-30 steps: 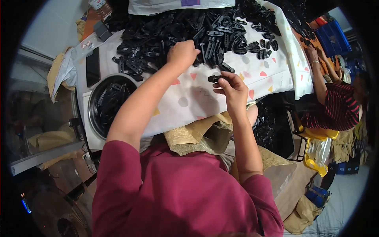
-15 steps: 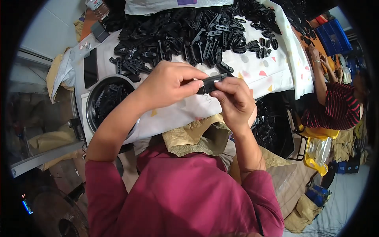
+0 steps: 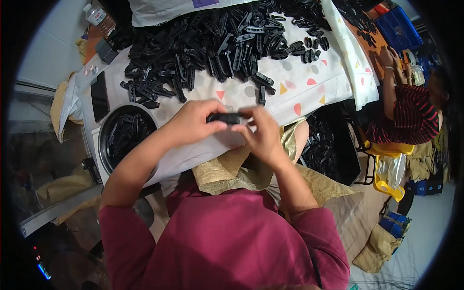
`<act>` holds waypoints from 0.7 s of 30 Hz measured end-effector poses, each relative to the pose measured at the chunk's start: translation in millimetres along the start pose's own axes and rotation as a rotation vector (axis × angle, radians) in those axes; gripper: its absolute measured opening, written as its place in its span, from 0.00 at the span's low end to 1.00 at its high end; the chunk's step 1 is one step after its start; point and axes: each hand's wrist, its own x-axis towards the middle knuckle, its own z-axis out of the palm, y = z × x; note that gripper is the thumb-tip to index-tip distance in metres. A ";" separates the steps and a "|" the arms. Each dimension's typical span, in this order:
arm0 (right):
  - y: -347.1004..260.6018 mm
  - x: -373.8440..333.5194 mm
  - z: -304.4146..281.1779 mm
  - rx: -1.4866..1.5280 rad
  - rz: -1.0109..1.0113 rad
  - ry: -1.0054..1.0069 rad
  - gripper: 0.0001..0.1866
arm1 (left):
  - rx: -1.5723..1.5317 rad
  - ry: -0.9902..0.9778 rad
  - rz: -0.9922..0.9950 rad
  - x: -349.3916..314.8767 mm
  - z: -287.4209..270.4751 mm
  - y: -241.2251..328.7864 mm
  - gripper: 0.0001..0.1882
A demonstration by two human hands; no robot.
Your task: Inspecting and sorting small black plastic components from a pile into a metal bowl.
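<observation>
Here, left hand [image 3: 197, 119] and right hand [image 3: 262, 131] pinch a black part [image 3: 225, 118] (each grip closed, right fingers blurred); uneven pressure could pop it onto the cloth-covered counter [image 3: 290, 95].

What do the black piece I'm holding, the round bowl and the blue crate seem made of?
Black piece: probably dull plastic, from its even black colour, though blur leaves doubt.
Round bowl: likely polished metal, from its shiny grey rim.
Blue crate: likely smooth plastic, given its stiff walls.
</observation>
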 end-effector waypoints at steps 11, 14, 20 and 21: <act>60.9 36.5 0.1 -0.331 0.360 0.208 0.16 | 0.261 0.576 -0.498 112.7 -1.6 -23.5 0.22; 47.5 32.5 -8.1 0.215 0.454 0.233 0.14 | 0.109 0.662 -0.463 108.7 -6.9 -46.7 0.17; 23.3 31.9 -5.4 0.894 0.443 0.252 0.13 | 0.207 0.607 -0.482 112.5 -11.7 -22.7 0.15; 20.7 32.4 -4.1 0.894 0.437 0.249 0.13 | 0.207 0.613 -0.480 115.8 -12.4 -22.9 0.15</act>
